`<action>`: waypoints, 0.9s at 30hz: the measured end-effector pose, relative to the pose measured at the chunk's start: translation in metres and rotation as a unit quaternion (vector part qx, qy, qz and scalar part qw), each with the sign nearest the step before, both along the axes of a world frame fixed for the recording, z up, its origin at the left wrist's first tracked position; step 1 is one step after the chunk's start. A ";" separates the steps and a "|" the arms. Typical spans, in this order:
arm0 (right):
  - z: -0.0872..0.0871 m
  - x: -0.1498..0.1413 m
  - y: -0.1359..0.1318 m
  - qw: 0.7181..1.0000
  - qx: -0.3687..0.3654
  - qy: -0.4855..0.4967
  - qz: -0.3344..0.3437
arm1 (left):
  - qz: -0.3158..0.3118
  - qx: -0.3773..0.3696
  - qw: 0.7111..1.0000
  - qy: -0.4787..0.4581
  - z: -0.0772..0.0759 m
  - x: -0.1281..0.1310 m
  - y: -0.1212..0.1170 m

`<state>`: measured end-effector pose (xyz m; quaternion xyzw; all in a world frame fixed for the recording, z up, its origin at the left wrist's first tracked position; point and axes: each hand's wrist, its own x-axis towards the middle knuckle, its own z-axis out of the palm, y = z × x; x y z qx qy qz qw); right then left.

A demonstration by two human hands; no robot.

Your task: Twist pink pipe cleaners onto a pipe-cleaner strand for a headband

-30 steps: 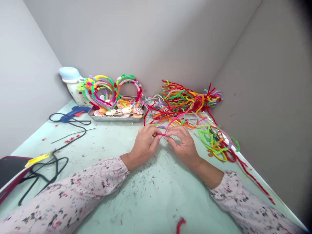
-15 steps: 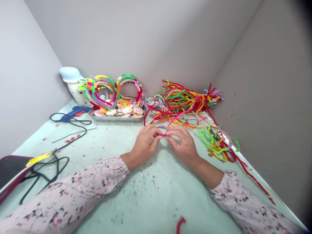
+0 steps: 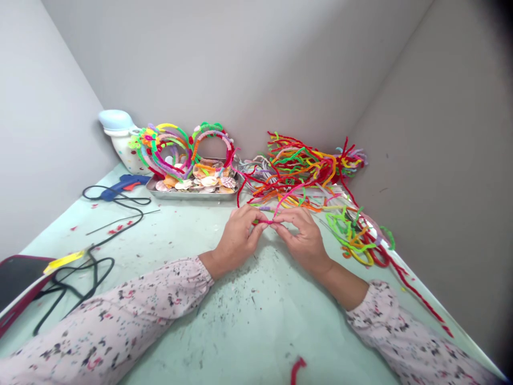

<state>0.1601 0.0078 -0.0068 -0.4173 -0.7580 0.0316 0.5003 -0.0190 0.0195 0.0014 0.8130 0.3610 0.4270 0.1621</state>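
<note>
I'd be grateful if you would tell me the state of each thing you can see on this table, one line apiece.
left hand: pinching the pink pipe cleaner
right hand: pinching the same pipe cleaner
pink pipe cleaner: held between both hands, bent
glue gun: lying on its side, cord trailing
shell tray: full of shells
pipe-cleaner hoops: finished-looking, propped behind the tray
loose pipe cleaners: tangled in a heap

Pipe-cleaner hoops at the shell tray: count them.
2: a heart-shaped one on the left, a round one on the right, both at the back of the metal tray; others may be hidden.
</note>
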 end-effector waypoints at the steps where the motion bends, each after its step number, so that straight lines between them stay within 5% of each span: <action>1: 0.000 0.000 0.000 1.000 -0.003 -0.001 -0.001 | 0.000 0.000 1.000 0.000 0.000 0.000 0.000; 27: -0.001 0.000 0.000 1.000 -0.009 0.012 -0.001 | -0.004 -0.002 1.000 0.000 0.000 0.000 0.001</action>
